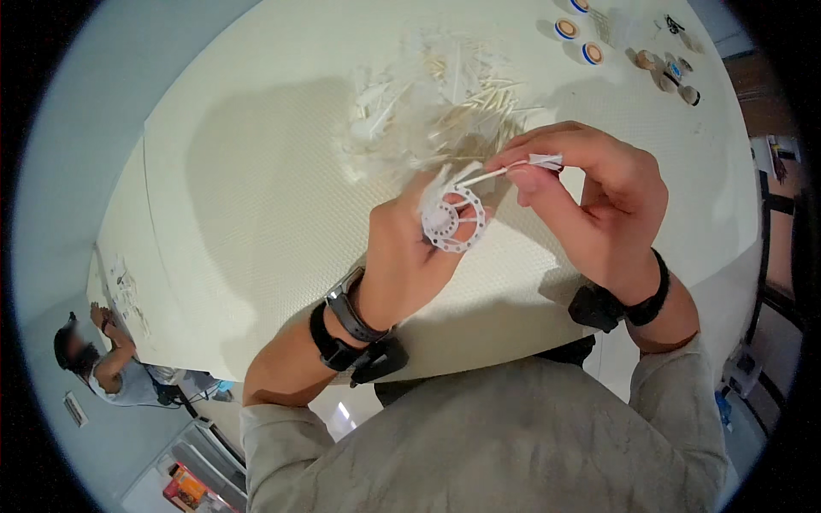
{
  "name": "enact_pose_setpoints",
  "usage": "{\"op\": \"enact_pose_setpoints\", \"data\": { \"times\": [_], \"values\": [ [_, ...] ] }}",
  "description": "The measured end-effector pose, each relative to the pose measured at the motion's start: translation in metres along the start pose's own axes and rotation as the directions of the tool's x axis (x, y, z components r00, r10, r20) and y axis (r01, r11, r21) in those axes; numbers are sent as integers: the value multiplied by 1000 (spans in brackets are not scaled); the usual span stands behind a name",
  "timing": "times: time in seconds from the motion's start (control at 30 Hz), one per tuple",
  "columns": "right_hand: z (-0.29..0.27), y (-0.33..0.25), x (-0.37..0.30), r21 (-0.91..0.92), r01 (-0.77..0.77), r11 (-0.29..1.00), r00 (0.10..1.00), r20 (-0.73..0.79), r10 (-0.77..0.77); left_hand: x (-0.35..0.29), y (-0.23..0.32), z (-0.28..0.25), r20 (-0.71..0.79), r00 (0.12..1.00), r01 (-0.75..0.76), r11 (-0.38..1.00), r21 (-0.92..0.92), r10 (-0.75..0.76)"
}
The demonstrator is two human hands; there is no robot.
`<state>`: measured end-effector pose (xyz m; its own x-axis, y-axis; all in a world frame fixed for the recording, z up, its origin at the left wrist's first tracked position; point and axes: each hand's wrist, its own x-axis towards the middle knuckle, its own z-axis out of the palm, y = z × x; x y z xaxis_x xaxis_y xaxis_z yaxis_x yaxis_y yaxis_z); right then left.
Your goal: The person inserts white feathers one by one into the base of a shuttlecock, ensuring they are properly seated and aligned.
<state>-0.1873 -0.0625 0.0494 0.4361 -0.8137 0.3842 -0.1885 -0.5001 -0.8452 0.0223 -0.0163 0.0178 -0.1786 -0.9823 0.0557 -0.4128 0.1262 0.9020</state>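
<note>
My left hand (pixel 415 244) is closed around a white round frame (pixel 456 220), its two rings pierced with small holes and joined by thin spokes. A few white pieces stand up at its upper left edge. Between thumb and fingers, my right hand (pixel 599 184) pinches a trimmed white feather (pixel 489 177). Its pale shaft slants down to the upper rim of the frame; whether the tip sits in a hole I cannot tell. Beyond both hands lies a loose pile of white feathers (pixel 449 90) and pale quills.
Round blue-rimmed containers (pixel 566 30) and several small brown and dark pieces (pixel 669 79) lie at the far right of the pale textured table (pixel 265 188). At far left, another person (pixel 103 359) works by a scatter of white bits (pixel 128 295).
</note>
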Motion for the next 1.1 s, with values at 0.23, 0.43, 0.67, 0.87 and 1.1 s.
{"op": "enact_pose_setpoints", "data": {
  "times": [0.23,0.43,0.67,0.87,1.1],
  "values": [
    [-5,-5,5,-117,167,979,985,66,-160,2,-6,0,26,1000,-17,999,-41,18],
    [-1,0,3,-58,103,993,995,7,-103,-1,-17,6,-31,998,-66,987,-149,62],
    [-3,3,0,63,106,992,992,-77,-101,-1,-12,6,-3,1000,-30,992,-125,30],
    [-2,-4,2,-5,-11,1000,1000,-6,11,0,-9,3,7,998,-67,997,-23,67],
    [-4,-7,5,-136,64,989,998,-9,-66,-3,-20,5,17,999,-49,990,-130,51]
  ]
}}
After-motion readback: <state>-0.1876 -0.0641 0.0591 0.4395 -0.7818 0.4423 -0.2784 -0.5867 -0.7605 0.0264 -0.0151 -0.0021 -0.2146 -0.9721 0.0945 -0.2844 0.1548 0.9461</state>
